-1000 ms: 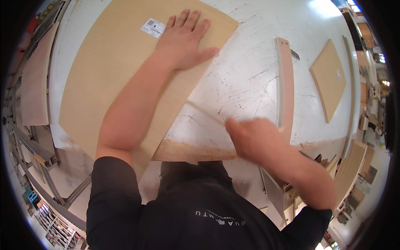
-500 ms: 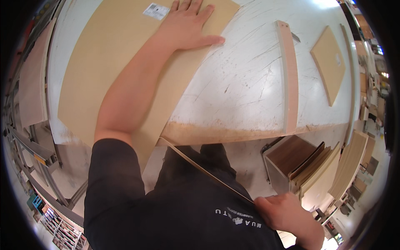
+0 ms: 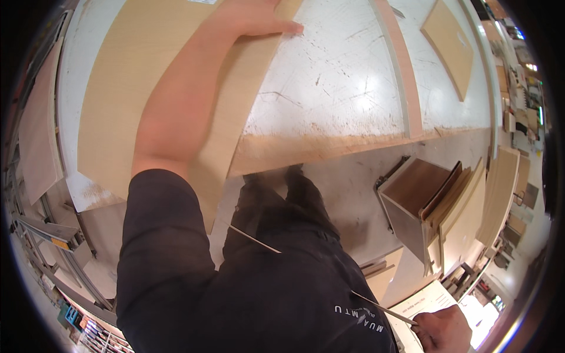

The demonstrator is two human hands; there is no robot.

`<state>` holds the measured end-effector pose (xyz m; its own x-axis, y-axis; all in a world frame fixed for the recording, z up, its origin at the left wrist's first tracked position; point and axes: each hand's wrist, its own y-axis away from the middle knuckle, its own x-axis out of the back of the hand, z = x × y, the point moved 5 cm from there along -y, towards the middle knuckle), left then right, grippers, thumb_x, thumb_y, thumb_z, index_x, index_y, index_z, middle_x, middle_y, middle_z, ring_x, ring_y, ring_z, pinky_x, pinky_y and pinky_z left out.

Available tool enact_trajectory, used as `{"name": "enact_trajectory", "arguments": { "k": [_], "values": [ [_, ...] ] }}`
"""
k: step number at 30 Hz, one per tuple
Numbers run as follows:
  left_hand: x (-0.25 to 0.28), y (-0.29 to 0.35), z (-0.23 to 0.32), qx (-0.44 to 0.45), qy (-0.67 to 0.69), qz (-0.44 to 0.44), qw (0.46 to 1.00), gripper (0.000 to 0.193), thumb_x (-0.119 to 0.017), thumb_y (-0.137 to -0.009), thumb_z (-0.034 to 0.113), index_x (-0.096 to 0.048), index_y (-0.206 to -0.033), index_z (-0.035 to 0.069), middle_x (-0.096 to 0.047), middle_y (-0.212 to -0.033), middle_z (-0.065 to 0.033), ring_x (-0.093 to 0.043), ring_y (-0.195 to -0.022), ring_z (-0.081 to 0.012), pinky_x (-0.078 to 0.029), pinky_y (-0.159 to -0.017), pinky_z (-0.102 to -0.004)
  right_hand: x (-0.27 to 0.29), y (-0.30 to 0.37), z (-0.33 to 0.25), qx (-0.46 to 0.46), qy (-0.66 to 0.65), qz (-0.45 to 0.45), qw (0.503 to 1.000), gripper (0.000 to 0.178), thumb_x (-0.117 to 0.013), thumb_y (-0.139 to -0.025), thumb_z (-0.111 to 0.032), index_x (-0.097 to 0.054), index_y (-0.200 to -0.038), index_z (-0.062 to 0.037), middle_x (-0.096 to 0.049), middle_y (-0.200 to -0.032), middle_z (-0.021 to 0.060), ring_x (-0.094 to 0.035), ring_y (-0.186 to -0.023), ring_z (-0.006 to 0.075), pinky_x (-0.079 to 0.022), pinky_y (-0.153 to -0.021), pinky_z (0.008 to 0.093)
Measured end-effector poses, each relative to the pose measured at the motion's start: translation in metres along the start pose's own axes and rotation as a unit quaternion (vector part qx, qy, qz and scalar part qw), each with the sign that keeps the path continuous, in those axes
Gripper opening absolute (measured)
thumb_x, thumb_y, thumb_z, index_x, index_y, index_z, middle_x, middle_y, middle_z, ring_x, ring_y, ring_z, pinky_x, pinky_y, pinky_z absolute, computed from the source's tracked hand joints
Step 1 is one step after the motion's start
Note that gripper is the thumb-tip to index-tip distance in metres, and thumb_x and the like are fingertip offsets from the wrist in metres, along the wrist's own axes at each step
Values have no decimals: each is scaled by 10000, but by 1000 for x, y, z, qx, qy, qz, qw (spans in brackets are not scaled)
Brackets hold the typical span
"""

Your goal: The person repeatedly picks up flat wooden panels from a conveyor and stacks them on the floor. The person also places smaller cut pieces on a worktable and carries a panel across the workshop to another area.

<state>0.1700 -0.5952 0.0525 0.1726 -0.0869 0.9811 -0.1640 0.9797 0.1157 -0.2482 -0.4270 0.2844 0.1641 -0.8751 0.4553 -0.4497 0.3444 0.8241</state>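
The left hand (image 3: 254, 14), thumb spread and fingertips out of view, lies on the tan panel (image 3: 123, 106) at the table's (image 3: 329, 76) left, apparently steadying it, while the right hand (image 3: 442, 330), near right, pinches a thin strip (image 3: 382, 307).

You have a passage for your left hand (image 3: 258, 15) to its right, over the white tabletop (image 3: 323, 82), between the large panel (image 3: 118, 106) and the long wooden strip (image 3: 403, 76). The wooden strip bounds this passage; a smaller board (image 3: 450, 50) lies beyond it. Above your right hand (image 3: 442, 330), stacked boards (image 3: 453, 200) obstruct the route to the tabletop's right side. The thin rod-like piece (image 3: 382, 307) in its grip crosses your shirt front.
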Motion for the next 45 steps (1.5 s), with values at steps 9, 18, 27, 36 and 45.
{"name": "enact_trajectory", "arguments": {
  "k": [9,18,27,36,45],
  "values": [
    [-5,0,-3,53,-7,-6,999,992,-584,-817,616,-218,-1508,6,-122,-1567,-276,-106,-1471,-384,-131,-1199,-441,-20,43,53,-72,175,35,981,134,-669,-743,-114,-615,-856,-67,-589,-647,102,-577,-606,340,-450,-570,424],
    [-34,83,29,-80,-1,159,984,624,-566,-889,392,-474,-1364,-3,-388,-1462,-254,-292,-1414,-362,-215,-1180,-407,-79,-138,45,182,-87,61,978,693,-597,-726,-54,-438,-1401,-45,-594,-1275,167,-488,-1251,338,-393,-1041,391],
    [-24,123,35,-375,163,177,895,203,-617,-762,188,-577,-662,16,-574,-774,-141,-567,-829,-325,-470,-754,-429,-145,-256,-78,72,-316,-237,916,345,-504,-950,-140,-519,-1256,18,-655,-1039,130,-651,-922,178,-511,-792,311],
    [-33,107,26,-340,168,131,916,185,-608,-770,188,-629,-719,12,-612,-841,-156,-573,-903,-327,-465,-820,-411,-131,-276,-85,46,-191,-96,976,270,-436,-913,-25,-596,-1121,36,-634,-804,165,-669,-746,233,-555,-627,367],
    [-31,112,26,-370,160,110,908,122,-603,-739,139,-622,-721,21,-593,-820,-150,-565,-881,-319,-464,-791,-399,-141,-242,-102,137,84,38,986,277,-529,-922,-231,-568,-867,37,-652,-773,258,-639,-777,446,-517,-728,510]
  ]
}}
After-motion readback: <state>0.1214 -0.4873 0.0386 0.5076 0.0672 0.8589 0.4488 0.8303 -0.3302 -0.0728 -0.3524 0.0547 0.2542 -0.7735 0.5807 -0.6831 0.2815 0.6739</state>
